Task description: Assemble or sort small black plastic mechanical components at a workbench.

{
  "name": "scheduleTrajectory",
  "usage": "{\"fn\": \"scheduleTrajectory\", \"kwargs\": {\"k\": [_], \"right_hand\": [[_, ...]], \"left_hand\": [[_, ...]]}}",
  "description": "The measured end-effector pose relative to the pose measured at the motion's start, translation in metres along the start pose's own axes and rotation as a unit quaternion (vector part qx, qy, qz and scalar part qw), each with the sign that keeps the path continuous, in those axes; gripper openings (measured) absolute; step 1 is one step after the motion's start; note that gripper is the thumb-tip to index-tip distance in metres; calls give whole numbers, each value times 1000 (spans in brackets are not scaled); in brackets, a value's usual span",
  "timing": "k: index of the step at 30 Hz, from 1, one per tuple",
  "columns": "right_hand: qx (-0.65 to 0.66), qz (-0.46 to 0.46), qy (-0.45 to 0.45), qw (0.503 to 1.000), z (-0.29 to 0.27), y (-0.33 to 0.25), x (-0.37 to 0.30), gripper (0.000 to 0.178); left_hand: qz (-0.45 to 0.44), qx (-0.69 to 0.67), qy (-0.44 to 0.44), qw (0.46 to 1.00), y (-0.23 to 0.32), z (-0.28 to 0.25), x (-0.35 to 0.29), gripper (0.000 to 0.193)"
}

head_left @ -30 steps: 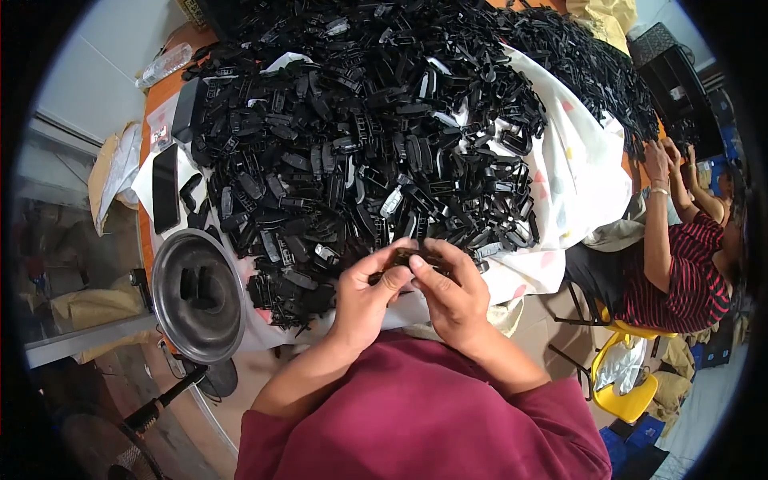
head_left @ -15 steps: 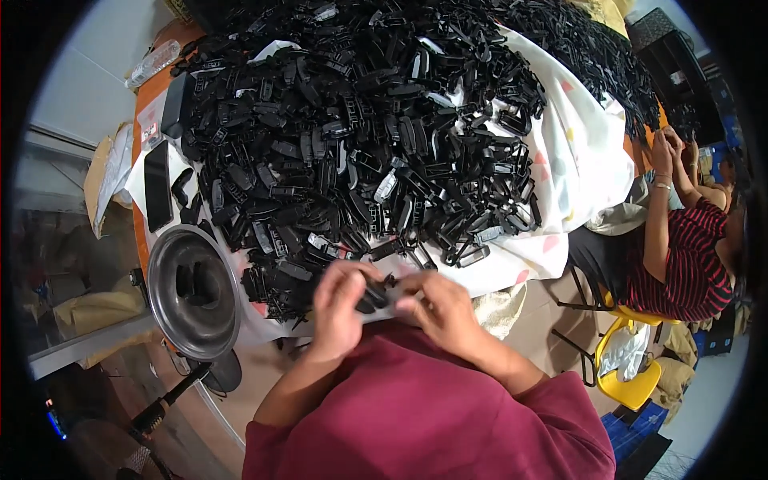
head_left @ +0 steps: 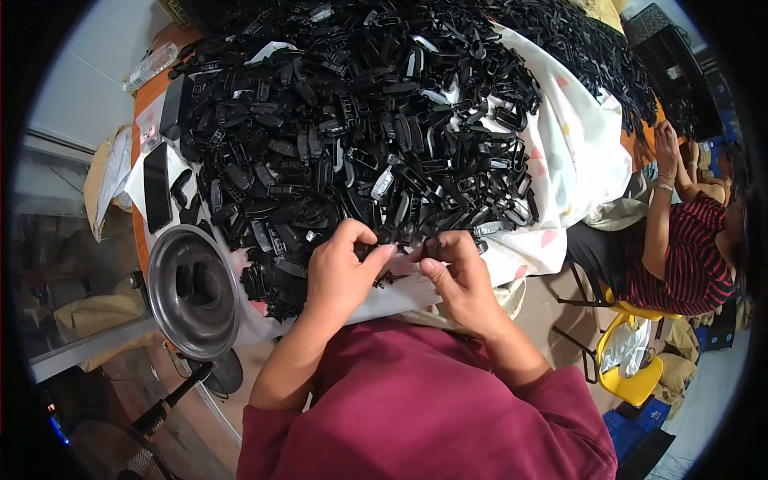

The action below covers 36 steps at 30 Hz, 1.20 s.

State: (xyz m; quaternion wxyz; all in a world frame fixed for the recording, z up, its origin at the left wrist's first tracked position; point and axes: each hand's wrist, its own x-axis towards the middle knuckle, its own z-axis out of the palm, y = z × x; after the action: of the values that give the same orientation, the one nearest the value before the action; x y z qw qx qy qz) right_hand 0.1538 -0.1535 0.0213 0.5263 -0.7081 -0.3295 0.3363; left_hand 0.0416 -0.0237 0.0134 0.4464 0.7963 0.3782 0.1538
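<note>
A large heap of small black plastic parts spreads over the table ahead of me. At its near edge, my left hand is closed, thumb and bent forefinger brought near each other. Whatever is between those fingertips blends with the dark parts behind. My right hand, a short way to the right, pinches a small black plastic piece between thumb and fingers. The two hands are apart, above the edge of a white patterned cloth that lies under the heap.
On the left are a round grey metal dish with dark pieces in it, a black phone and a clear plastic bottle. At right a person in a striped shirt sits on a yellow chair, hands at the table.
Both hands have moved forward toward the heap and spread slightly apart. Half a second ago they were close together around a black part nearer my body.
</note>
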Motion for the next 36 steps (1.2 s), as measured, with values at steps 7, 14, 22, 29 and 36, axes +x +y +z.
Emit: {"fn": "scheduleTrajectory", "kwargs": {"k": [7, 14, 22, 29, 36], "right_hand": [[266, 22, -57, 962, 7, -8, 12, 36], [389, 71, -8, 918, 5, -7, 8, 14], [458, 57, -42, 886, 4, -1, 8, 11], [317, 23, -22, 948, -3, -11, 3, 8], [149, -15, -21, 989, -13, -7, 6, 8]], "left_hand": [[97, -277, -24, 956, -2, 4, -6, 11], [5, -422, -101, 901, 1, 1, -14, 36], [76, -432, -86, 894, 3, 9, -10, 26], [124, -309, -16, 943, -3, 6, -14, 25], [268, -53, 0, 962, 9, -13, -10, 27]]}}
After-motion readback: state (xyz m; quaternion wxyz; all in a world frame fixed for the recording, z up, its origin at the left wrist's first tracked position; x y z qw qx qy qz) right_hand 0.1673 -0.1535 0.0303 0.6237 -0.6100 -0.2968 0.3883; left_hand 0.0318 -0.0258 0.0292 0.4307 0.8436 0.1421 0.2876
